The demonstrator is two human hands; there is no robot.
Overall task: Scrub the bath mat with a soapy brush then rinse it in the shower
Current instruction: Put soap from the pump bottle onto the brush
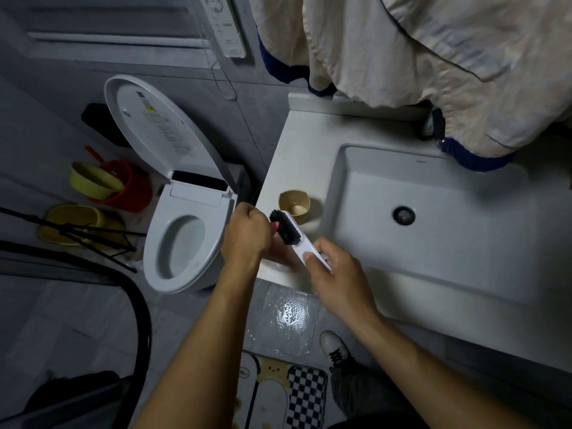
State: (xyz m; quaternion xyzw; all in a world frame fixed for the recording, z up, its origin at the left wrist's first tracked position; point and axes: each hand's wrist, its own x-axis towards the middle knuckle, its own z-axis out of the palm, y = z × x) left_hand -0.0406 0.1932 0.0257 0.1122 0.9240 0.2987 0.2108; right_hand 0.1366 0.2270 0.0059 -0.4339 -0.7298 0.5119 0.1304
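My right hand (335, 270) grips the white handle of a brush (286, 227) with black bristles turned up and to the left, over the front left corner of the white counter (294, 156). My left hand (246, 232) is curled around a small red object (275, 226), mostly hidden in the fist, and holds it against the bristles. The bath mat (288, 394), with a checkered patch and cartoon print, lies on the tiled floor below, between my arms.
A beige cup (294, 203) stands on the counter just behind the brush. The white sink basin (433, 212) lies to the right, with pale clothes (433, 57) hanging above it. An open toilet (185, 236) stands left, with yellow and red basins (105, 184) beyond. My shoe (335, 348) rests beside the mat.
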